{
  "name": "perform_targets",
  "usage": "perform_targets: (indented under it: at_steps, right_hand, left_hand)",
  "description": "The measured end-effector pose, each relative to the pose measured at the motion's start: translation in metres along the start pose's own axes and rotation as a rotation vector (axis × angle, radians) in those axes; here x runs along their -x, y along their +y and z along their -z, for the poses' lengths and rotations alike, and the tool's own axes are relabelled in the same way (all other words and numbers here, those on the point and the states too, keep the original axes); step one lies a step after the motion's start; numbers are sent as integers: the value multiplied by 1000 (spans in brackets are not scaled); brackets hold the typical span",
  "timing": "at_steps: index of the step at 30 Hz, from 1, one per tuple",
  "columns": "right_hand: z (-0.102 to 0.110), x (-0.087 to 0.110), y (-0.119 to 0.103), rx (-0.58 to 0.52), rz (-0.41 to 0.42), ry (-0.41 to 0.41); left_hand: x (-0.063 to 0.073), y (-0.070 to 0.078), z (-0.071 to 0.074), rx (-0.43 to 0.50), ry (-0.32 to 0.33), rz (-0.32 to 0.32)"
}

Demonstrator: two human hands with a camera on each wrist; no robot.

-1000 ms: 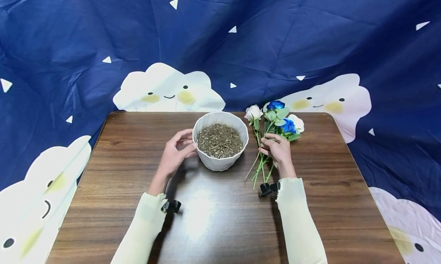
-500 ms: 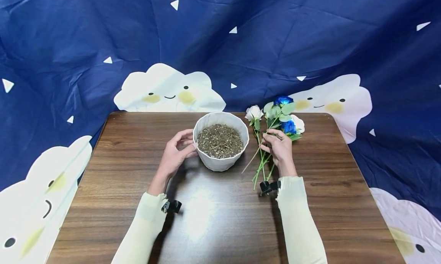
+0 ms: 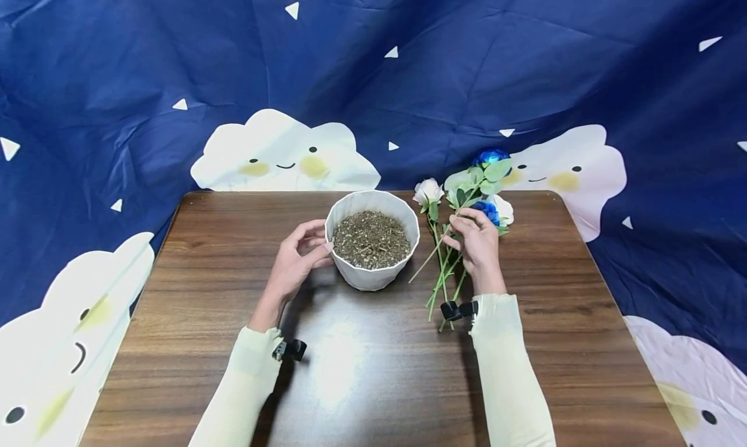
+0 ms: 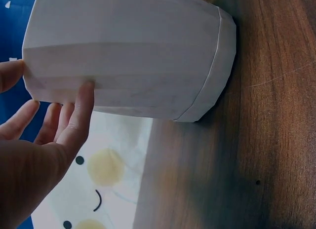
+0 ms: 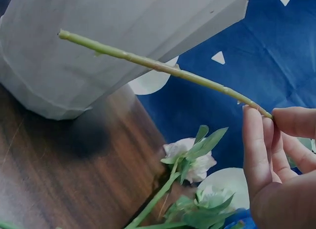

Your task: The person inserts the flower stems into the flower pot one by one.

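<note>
A white faceted flowerpot filled with dark soil stands on the table. My left hand holds the pot's left side, its thumb at the rim and its fingers curved against the outer wall, as the left wrist view shows. My right hand pinches the green stem of a blue rose between thumb and fingers. The rose slants with its bloom up and to the right. Its cut stem end points toward the pot, in front of its wall in the right wrist view.
Right of the pot lie more roses: a pale pink one, another blue one and a white one, their stems crossing below. Behind the brown wooden table hangs a blue curtain with printed clouds.
My right hand has lifted the blue rose away from the others, its bloom shifting up and to the right. My left hand stays at the flowerpot.
</note>
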State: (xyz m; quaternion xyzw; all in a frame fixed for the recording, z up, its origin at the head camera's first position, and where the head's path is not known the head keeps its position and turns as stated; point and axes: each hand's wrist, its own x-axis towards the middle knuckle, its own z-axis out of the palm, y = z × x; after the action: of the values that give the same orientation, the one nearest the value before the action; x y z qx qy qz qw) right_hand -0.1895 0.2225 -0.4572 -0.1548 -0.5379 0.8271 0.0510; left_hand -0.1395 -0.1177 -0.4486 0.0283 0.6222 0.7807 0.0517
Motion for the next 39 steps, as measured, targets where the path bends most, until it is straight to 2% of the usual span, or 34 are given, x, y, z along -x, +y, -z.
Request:
perform_targets:
  at_steps: [8, 13, 24, 30, 39]
  right_hand:
    - [-12, 7, -18, 0, 54, -41]
    - [-23, 13, -34, -41, 87, -77]
    - [-52, 28, -70, -84, 220, -148]
    - [-65, 31, -76, -60, 268, -181]
    - [-77, 33, -73, -18, 301, -211]
  left_hand:
    - [1, 1, 0, 4, -4, -2]
    - [0, 0, 2, 2, -11, -7]
    - [-2, 0, 0, 5, 21, 7]
    - [-1, -1, 0, 17, 28, 18]
    - [0, -1, -2, 22, 24, 16]
